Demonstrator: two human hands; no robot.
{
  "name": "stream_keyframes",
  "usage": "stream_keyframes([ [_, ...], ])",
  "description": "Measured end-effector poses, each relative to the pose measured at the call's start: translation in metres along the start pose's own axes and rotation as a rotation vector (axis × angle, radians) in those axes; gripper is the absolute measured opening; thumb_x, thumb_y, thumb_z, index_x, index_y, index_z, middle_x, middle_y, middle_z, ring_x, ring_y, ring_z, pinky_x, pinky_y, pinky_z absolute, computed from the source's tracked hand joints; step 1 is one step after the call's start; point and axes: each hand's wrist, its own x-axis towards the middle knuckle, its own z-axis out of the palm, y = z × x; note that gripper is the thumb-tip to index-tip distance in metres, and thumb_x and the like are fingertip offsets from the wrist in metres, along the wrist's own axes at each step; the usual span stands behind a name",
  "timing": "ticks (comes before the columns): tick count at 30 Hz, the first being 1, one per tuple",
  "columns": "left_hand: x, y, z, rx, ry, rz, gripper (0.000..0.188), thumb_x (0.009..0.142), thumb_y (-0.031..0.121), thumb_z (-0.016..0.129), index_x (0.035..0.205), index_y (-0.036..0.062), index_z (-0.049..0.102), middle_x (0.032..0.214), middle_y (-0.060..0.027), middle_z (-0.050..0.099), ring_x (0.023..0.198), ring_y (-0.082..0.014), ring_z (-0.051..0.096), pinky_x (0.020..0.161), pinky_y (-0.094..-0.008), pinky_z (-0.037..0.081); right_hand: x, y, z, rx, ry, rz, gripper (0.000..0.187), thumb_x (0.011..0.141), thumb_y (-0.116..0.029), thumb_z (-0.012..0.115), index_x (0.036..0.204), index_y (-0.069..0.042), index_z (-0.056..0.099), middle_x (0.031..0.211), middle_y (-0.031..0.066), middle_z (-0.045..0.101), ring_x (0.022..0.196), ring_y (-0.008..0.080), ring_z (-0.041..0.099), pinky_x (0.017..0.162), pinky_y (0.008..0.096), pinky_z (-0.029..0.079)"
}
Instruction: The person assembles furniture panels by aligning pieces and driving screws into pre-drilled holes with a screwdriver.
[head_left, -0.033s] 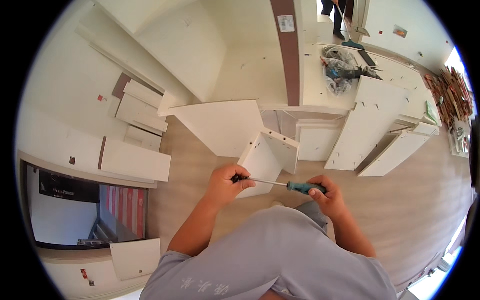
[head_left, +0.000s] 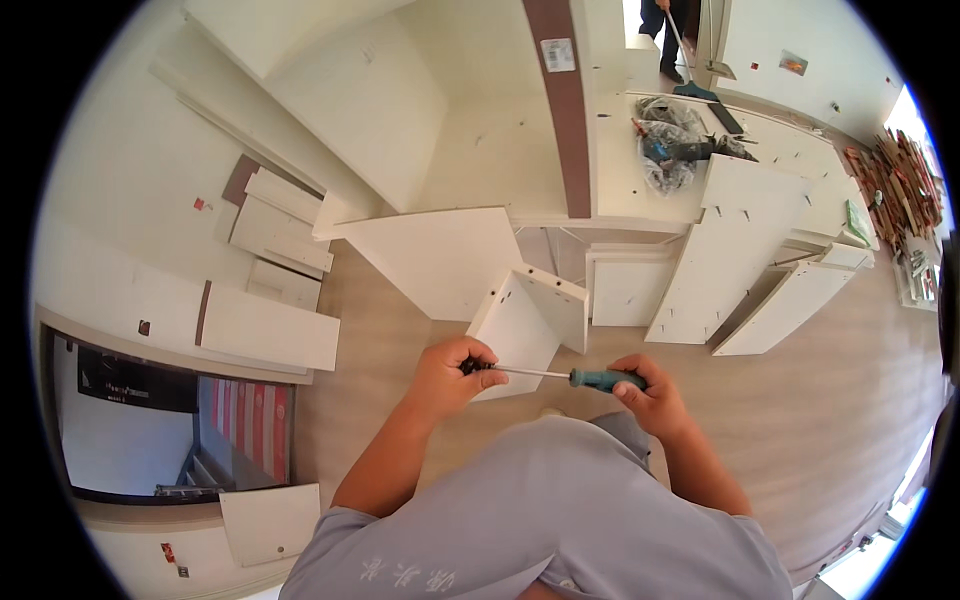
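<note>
My right hand (head_left: 648,394) is closed round the green handle of a screwdriver (head_left: 598,380). The metal shaft runs left to my left hand (head_left: 452,376), where its tip disappears among the fingers. Curled in that left hand are small dark pieces (head_left: 476,367), which look like screws but are too small to tell. Just beyond the hands stands a white panel piece (head_left: 515,330) joined at a corner, with dark holes along its upper edge. A larger white board (head_left: 430,255) leans behind it.
Ahead is a tall white cabinet carcass (head_left: 490,150) with a brown edge strip (head_left: 562,110). On a white board at right lie a plastic-wrapped power tool (head_left: 680,148) and a broom head (head_left: 700,92); a person (head_left: 672,40) stands beyond. White panels (head_left: 730,245) lean there, more (head_left: 270,325) at left.
The view has shifted slightly, so the panels and cabinet sit a little further left. Both hands keep their hold, and the screwdriver lies almost the same.
</note>
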Motion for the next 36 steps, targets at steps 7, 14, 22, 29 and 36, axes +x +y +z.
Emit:
stream_keyframes([
  [7, -0.008, 0.038, 0.055, -0.177, -0.147, 0.036, 0.038, 0.078, 0.012, 0.094, 0.108, 0.0029, 0.073, 0.084, 0.0039, 0.064, 0.072, -0.0034, 0.055, 0.064, -0.0214, 0.047, -0.024, 0.072, -0.029, 0.794, -0.112, 0.198, 0.043, 0.088, -0.014, 0.085, 0.125, -0.006, 0.064, 0.111, 0.0100, 0.067, 0.077, 0.0155, 0.060, 0.070, 0.0305, 0.050],
  [14, 0.036, 0.013, 0.035, 0.301, 0.236, -0.155, 0.021, 0.106, 0.015, 0.062, 0.115, 0.0011, 0.074, 0.085, 0.0034, 0.063, 0.073, -0.0042, 0.053, 0.068, -0.0237, 0.046, -0.061, 0.154, -0.074, 1.073, 0.013, 0.125, 0.050, 0.082, -0.007, 0.089, 0.127, -0.003, 0.068, 0.112, 0.0059, 0.070, 0.094, 0.0153, 0.067, 0.082, 0.0276, 0.055],
  [22, 0.125, -0.057, 0.037, 0.554, 0.388, -0.165, 0.027, 0.108, 0.024, 0.056, 0.113, 0.0034, 0.073, 0.078, 0.0060, 0.055, 0.069, -0.0044, 0.046, 0.061, -0.0234, 0.039, -0.117, 0.327, -0.097, 0.724, 0.305, 0.509, 0.041, 0.090, -0.008, 0.081, 0.128, -0.001, 0.067, 0.090, 0.0005, 0.064, 0.076, 0.0099, 0.057, 0.069, 0.0270, 0.048],
  [29, 0.142, -0.090, -0.008, 0.358, 0.345, -0.184, 0.031, 0.108, 0.025, 0.053, 0.122, 0.0023, 0.067, 0.107, -0.0083, 0.073, 0.093, -0.0197, 0.070, 0.083, -0.0334, 0.058, -0.085, 0.543, -0.032, 0.768, 0.420, 0.616, 0.043, 0.090, -0.012, 0.079, 0.129, 0.000, 0.066, 0.086, 0.0016, 0.063, 0.071, 0.0105, 0.055, 0.064, 0.0273, 0.046],
  [36, 0.139, -0.081, 0.093, 0.212, 0.417, -0.485, 0.037, 0.108, 0.031, 0.051, 0.128, 0.0018, 0.063, 0.117, -0.0108, 0.071, 0.099, -0.0206, 0.070, 0.089, -0.0356, 0.057, 0.004, 0.762, 0.072, 0.836, 0.497, 0.713, 0.039, 0.090, -0.013, 0.080, 0.125, -0.001, 0.068, 0.083, 0.0014, 0.065, 0.069, 0.0100, 0.054, 0.062, 0.0273, 0.044],
])
